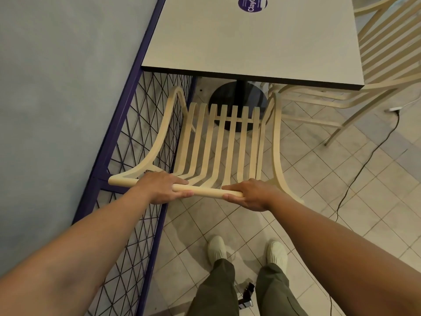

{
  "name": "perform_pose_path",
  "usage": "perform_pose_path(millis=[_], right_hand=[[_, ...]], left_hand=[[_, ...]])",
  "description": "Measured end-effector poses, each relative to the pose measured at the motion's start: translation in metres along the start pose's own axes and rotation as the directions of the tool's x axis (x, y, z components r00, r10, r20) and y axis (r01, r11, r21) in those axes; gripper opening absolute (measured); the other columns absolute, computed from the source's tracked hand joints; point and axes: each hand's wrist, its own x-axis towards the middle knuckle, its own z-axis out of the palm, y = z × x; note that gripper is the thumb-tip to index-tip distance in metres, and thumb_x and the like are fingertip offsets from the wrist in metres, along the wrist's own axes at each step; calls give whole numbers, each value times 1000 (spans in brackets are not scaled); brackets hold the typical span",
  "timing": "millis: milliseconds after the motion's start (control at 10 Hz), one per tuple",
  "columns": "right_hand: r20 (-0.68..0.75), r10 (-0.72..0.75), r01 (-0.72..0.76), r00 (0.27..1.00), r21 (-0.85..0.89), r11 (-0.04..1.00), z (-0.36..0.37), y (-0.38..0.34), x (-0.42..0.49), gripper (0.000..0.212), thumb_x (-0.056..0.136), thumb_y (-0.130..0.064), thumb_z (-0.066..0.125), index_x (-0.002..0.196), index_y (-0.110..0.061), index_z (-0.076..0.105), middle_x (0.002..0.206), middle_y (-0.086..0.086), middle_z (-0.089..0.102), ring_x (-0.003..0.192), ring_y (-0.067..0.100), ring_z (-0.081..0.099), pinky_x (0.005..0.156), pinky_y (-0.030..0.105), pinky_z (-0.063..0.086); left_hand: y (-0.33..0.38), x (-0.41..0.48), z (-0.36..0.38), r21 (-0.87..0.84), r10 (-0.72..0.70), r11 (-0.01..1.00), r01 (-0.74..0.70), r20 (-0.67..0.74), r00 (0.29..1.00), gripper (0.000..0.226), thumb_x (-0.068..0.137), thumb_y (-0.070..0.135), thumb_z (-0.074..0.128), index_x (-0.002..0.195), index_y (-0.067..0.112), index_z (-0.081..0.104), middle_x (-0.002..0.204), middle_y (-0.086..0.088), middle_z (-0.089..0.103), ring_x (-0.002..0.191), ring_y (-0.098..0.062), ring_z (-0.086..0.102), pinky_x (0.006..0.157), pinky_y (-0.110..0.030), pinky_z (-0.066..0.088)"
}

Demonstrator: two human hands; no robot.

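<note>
A cream slatted chair stands in front of me, its seat pointing toward a grey square table. Both of my hands hold the round top rail of the chair's back. My left hand grips the rail left of its middle, fingers on top and thumb underneath. My right hand grips the rail toward its right end in the same way. The chair's front edge lies just under the table's near edge, close to the table's black round base.
A purple metal mesh fence runs along the chair's left side against a pale blue wall. A second cream slatted chair stands at the table's right. A black cable trails over the tiled floor. My feet stand behind the chair.
</note>
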Motion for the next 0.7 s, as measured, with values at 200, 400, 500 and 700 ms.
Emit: perform_pose_path(millis=[200,400,500,700], right_hand=[[20,46,-46,999,-9,999,1,-3,-1,60,93,-69,31,146,-42,38,118,1,62,96,16,55,88,38,48],[54,81,-81,995,-8,997,-13,-15,-15,66,95,-67,33,151,-33,33,141,5,53,119,24,52,99,41,41],[41,89,-89,995,-16,996,-31,-23,-25,67,95,-66,33,151,-29,35,150,4,44,135,27,40,107,44,33],[26,61,-58,998,-95,994,-78,-19,-26,69,93,-68,37,148,-25,40,155,3,38,143,26,31,114,48,27]], left_hand=[[3,-7,-3,-42,-30,999,31,24,999,99,62,100,8,142,54,42,124,13,64,107,-15,59,84,-40,44],[15,-23,-9,-68,-39,997,40,5,999,90,73,93,15,148,49,37,135,11,59,118,-16,55,93,-43,44],[26,-34,-21,-98,-86,991,86,14,996,78,83,86,26,149,45,38,140,5,56,123,-19,53,98,-44,43],[51,-42,-50,-261,-146,958,118,-91,985,65,89,77,40,139,38,53,137,-2,59,119,-23,56,93,-42,47]])
